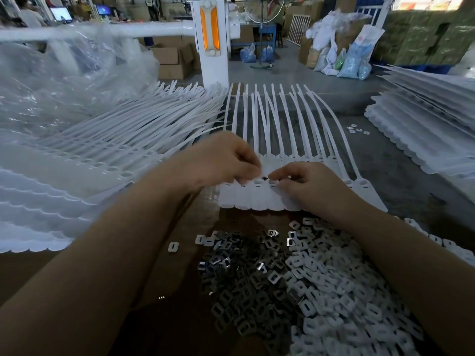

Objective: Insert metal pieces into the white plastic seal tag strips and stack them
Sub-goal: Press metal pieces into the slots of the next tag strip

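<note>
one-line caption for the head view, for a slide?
Both hands work at a white seal tag strip, beside a metal pieces pile.

Ahead of you: white pillar [215, 47] with orange reflector [209, 28]; cardboard boxes [171, 60] left of it; clear plastic sheeting [64, 80] far left; filled sacks [341, 57] right; standing fan [262, 32] behind.

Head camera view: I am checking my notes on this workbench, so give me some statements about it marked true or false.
1. Both hands, left hand and right hand, are at the strip of white tags. True.
2. The pile of metal pieces lies beyond the strip. False: it lies nearer the person.
3. Stacks of white strips lie on the left. True.
4. The right hand rests in the metal pile. False: it is on the strip.
</note>
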`<action>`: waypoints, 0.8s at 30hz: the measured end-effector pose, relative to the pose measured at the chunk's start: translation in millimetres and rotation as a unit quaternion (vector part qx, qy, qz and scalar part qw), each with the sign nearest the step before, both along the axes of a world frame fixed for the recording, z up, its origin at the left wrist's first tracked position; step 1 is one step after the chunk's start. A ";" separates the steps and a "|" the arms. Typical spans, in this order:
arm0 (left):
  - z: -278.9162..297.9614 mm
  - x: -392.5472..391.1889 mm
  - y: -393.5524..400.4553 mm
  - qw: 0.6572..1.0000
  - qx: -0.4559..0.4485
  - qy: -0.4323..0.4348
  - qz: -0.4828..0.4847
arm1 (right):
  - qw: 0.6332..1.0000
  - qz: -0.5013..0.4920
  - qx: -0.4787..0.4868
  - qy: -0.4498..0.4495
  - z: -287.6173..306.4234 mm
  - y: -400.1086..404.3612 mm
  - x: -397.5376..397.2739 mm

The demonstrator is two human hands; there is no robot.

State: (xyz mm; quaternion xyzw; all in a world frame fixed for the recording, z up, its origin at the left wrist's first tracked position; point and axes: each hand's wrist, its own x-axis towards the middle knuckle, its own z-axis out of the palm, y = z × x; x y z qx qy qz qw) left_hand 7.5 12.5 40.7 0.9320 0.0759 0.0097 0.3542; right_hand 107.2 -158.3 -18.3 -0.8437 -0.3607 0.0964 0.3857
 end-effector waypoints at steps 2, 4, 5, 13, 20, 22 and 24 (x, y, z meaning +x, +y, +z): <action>1.1 -2.9 21.6 0.996 -0.013 -0.018 0.083 | 1.000 -0.005 0.002 0.004 -1.9 0.7 0.9; -5.3 -4.2 35.1 0.991 -0.008 -0.017 0.135 | 1.000 -0.007 0.002 0.004 -2.9 1.4 1.0; -9.9 -3.4 38.4 0.989 -0.001 -0.012 0.148 | 1.000 -0.007 0.000 0.000 -3.1 1.6 0.8; -30.5 7.2 41.0 0.988 -0.021 0.033 0.147 | 1.000 -0.004 -0.009 -0.015 -0.6 1.0 -2.7; -28.9 10.1 32.7 0.982 0.001 0.094 0.161 | 1.000 -0.002 -0.017 -0.023 0.1 1.3 -4.4; -28.6 10.5 30.8 0.981 0.006 0.099 0.166 | 1.000 -0.001 -0.017 -0.025 -0.3 1.1 -4.4; -28.0 11.0 29.9 0.979 0.012 0.106 0.172 | 0.999 0.000 -0.019 -0.027 -0.3 1.5 -4.5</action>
